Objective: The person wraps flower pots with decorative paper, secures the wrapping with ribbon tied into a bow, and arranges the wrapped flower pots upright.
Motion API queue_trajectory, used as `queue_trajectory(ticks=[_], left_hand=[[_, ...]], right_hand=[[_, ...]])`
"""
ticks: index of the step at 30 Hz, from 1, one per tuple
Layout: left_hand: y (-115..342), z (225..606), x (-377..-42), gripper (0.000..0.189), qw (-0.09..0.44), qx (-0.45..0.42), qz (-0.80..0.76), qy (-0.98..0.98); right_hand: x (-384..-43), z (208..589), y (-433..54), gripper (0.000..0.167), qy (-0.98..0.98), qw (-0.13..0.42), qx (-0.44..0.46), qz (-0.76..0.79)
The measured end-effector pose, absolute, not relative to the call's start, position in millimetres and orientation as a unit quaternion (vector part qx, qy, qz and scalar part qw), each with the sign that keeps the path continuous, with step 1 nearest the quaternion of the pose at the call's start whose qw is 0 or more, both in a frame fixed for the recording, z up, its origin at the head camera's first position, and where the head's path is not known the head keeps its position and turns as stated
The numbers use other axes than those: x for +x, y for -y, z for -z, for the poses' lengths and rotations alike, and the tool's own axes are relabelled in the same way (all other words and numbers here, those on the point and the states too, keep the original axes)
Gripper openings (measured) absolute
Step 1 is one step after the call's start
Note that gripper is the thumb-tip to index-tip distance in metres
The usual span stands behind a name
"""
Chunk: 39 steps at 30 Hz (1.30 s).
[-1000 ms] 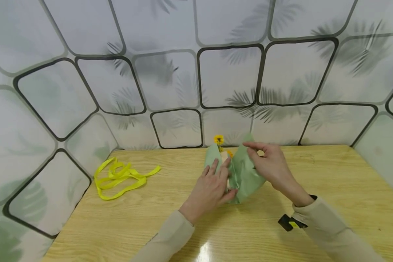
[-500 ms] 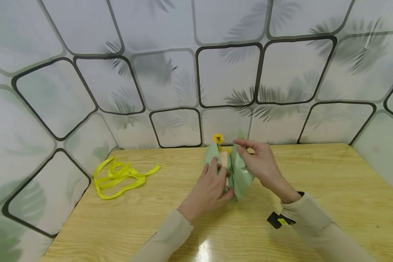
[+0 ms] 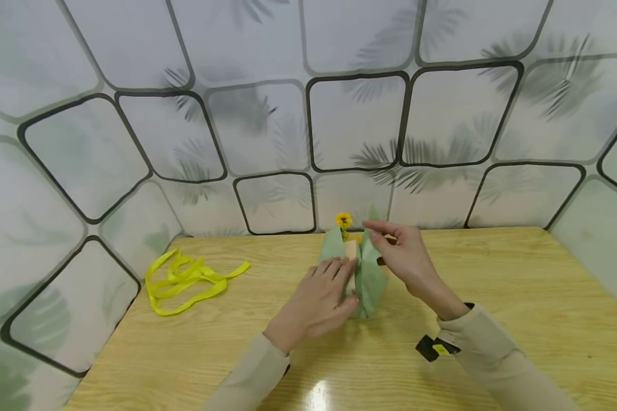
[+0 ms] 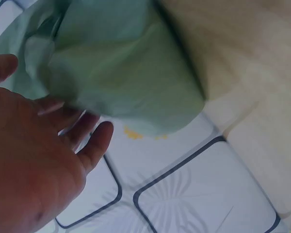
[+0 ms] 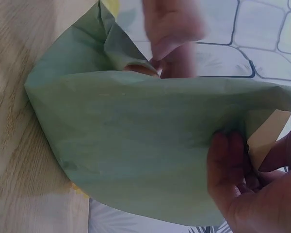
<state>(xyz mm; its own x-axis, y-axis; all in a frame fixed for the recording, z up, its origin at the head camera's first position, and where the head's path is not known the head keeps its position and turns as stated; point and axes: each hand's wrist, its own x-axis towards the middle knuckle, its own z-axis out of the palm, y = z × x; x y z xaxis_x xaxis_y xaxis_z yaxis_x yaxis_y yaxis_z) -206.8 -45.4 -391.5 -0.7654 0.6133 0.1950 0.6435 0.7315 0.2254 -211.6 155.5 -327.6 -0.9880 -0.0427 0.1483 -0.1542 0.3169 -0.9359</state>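
Observation:
A sheet of green wrapping paper (image 3: 371, 282) stands folded around a yellow flower (image 3: 343, 220) and a beige inner piece (image 3: 351, 251). My left hand (image 3: 316, 299) lies against the left side of the wrap, its fingers loosely extended. In the left wrist view the left hand (image 4: 36, 150) stays beside the green paper (image 4: 131, 73) with relaxed fingers. My right hand (image 3: 408, 257) pinches the raised right flap near its top edge. The right wrist view shows the right hand's fingers (image 5: 223, 165) on the paper, a beige piece (image 5: 269, 136) by the thumb. Most of the stems are hidden.
A loose tangle of yellow ribbon (image 3: 185, 279) lies on the left of the wooden table (image 3: 195, 354). Behind the table hangs a patterned curtain-like backdrop (image 3: 267, 131), close to the flower. A black wrist strap (image 3: 432, 347) is at the right sleeve.
My right hand has moved left, bringing the right flap of green paper inward and more upright. My left hand has shifted slightly left and its fingers have drawn closer together. The ribbon stays put.

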Motion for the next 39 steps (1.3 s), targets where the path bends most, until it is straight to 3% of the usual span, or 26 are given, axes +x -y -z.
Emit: queue_trajectory(ticks=[3, 6, 14, 24, 30, 35, 39], left_hand=[[51.4, 384.4, -210.6, 0.062, 0.024, -0.338, 0.181, 0.923], [58.5, 381.0, -214.8, 0.047, 0.019, -0.355, 0.193, 0.914], [67.2, 379.2, -221.7, 0.026, 0.063, -0.419, 0.189, 0.886], [72.1, 380.4, -230.1, 0.033, 0.035, -0.415, 0.257, 0.872], [78.9, 386.2, -239.0, 0.042, -0.046, -0.372, 0.367, 0.852], [85.1, 392.8, -245.3, 0.04, -0.114, -0.305, 0.498, 0.804], [85.6, 395.4, -249.3, 0.056, -0.12, -0.27, 0.567, 0.769]], right_hand=[[-212.1, 329.2, -155.0, 0.035, 0.81, 0.049, 0.066, -0.581], [-212.0, 330.2, -154.4, 0.035, 0.811, 0.047, 0.071, -0.579], [-212.2, 333.9, -152.4, 0.034, 0.801, 0.043, 0.092, -0.59], [-217.4, 343.8, -142.5, 0.026, 0.781, 0.054, 0.147, -0.605], [-216.6, 346.0, -136.2, 0.004, 0.777, 0.075, 0.156, -0.605], [-216.5, 348.8, -129.6, 0.01, 0.779, 0.079, 0.153, -0.603], [-216.4, 351.6, -122.5, 0.01, 0.783, 0.074, 0.148, -0.6]])
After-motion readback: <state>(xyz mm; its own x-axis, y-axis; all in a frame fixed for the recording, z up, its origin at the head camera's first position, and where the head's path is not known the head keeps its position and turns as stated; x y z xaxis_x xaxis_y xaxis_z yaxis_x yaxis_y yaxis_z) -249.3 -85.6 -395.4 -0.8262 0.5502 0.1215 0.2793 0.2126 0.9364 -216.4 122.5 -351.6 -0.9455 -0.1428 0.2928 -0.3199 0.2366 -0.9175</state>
